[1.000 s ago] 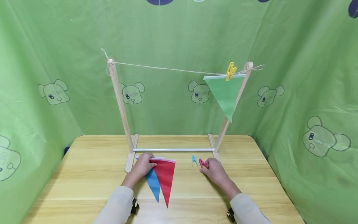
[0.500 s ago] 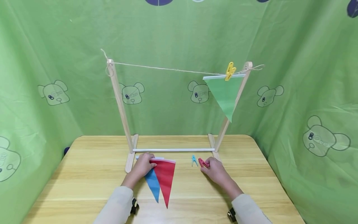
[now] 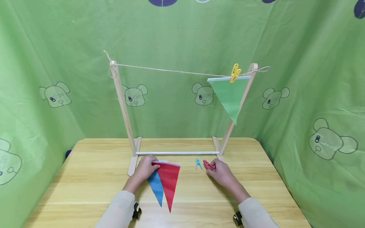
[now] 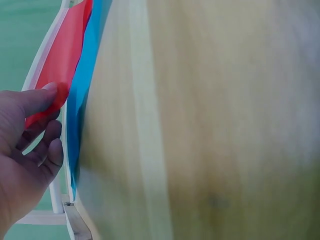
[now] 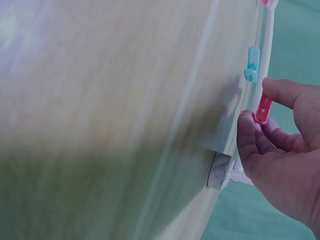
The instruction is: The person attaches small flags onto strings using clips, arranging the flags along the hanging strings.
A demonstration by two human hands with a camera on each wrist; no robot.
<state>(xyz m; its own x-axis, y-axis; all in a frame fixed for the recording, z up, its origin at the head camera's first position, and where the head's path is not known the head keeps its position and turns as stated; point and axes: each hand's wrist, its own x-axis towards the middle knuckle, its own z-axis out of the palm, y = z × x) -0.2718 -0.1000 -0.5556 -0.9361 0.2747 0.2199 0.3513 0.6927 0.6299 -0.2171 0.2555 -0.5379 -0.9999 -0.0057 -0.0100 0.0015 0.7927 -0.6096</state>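
Note:
My left hand (image 3: 146, 167) pinches the top corner of a red pennant (image 3: 169, 180) between thumb and fingers, near the white upper edge. Under and left of it is a blue pennant (image 3: 156, 188), partly covered by the red one and the hand. In the left wrist view the thumb lies on the red cloth (image 4: 60, 55), with the blue cloth (image 4: 82, 90) beside the curled fingers. My right hand (image 3: 223, 174) holds a red clothespin (image 5: 263, 107) between thumb and fingertips. Just left of that, a light-blue clothespin (image 3: 198, 163) rests on the table.
Behind the hands stands a wooden frame with a left post (image 3: 122, 104), a right post (image 3: 226, 137) and a white crossbar (image 3: 176, 153). A string (image 3: 171, 70) spans the posts. From it hangs a green pennant (image 3: 229, 95), clipped by a yellow clothespin (image 3: 235, 73).
My right hand has shifted slightly rightward, and the red clothespin has tilted to a flatter angle in its fingers. The left hand and both pennants stay nearly still.

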